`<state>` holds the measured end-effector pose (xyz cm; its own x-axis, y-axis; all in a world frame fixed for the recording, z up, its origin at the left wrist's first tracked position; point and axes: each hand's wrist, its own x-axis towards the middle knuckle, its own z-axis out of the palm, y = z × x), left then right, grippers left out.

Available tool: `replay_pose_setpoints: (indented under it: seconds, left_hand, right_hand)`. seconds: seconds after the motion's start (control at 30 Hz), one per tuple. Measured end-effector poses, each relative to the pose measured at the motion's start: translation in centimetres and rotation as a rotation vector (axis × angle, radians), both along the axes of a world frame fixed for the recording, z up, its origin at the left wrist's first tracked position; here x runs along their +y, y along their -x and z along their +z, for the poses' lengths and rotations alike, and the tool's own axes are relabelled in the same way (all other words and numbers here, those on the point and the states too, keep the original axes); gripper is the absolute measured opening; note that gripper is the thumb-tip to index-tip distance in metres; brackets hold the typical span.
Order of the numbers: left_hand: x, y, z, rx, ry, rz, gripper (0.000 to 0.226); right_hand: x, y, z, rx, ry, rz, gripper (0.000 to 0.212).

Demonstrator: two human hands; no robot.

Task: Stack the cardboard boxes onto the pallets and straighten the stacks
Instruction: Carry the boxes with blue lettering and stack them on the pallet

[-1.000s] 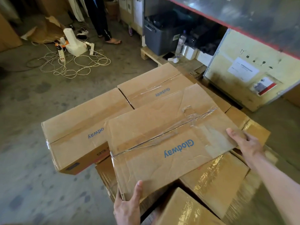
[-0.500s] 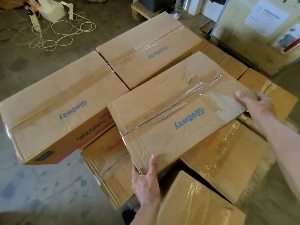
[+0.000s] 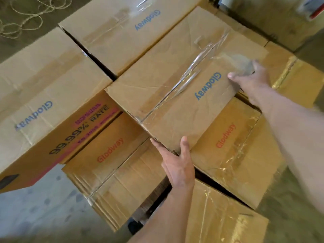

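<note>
**Gripped at two corners: taped cardboard box on the upper layer**

Gripped at its nearest corner by the left hand [image 3: 177, 163], the taped box [image 3: 175, 81] is held with the thumb laid on its top face and one finger stretched along the near edge; the other fingers are hidden beneath. Its right end is clasped by the right hand [image 3: 250, 79], thumb on top and fingers wrapped round the edge, though that hand is blurred.

Nearest the camera, a film-wrapped box [image 3: 224, 216] is seen at the lower right. Beyond it, two lower-layer boxes with red lettering, one at the left [image 3: 112, 169] and one at the right [image 3: 233, 151], are partly covered by the held box. Whether the held box rests fully on them cannot be told.

To its left, a second upper-layer box [image 3: 43, 95], printed "99.99% RATE" on its side, is set just beside it. Farther off, a third upper box [image 3: 122, 27] is placed against the held box's far long edge. A loose cord [image 3: 21, 20] is seen on the concrete floor [image 3: 35, 207] at the top left.
</note>
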<state>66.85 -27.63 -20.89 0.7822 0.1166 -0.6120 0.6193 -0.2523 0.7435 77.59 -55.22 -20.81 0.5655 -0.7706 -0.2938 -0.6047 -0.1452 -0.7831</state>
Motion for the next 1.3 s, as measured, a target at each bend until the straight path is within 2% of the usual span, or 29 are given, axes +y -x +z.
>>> replay_pose_setpoints:
  seconds: [0.17,0.43,0.57,0.7,1.07,1.3]
  left_hand:
    - [-0.1,-0.3,0.0,-0.024,-0.072,-0.061,0.098]
    - [0.0,-0.5,1.2,0.032,-0.087,-0.153,0.097]
    - [0.0,-1.2,1.8,0.079,-0.084,-0.200,0.099]
    - [-0.3,-2.3,2.3,0.093,-0.082,-0.266,0.104]
    - [-1.5,-3.7,0.8,0.118,-0.120,-0.342,0.114]
    - [-0.4,-4.8,2.4,0.196,-0.148,-0.402,0.104]
  right_hand:
    - [0.2,-0.1,-0.7,0.023,0.034,0.007,0.100]
    - [0.4,0.6,-0.3,0.084,0.059,0.003,0.090]
    - [0.5,0.3,-0.2,0.138,0.100,-0.009,0.086]
    - [1.3,-0.4,0.0,0.182,0.158,-0.029,0.072]
    - [2.3,-0.8,0.2,0.279,0.204,0.018,0.066]
    - [5.7,2.1,4.1,0.464,0.272,0.253,0.061]
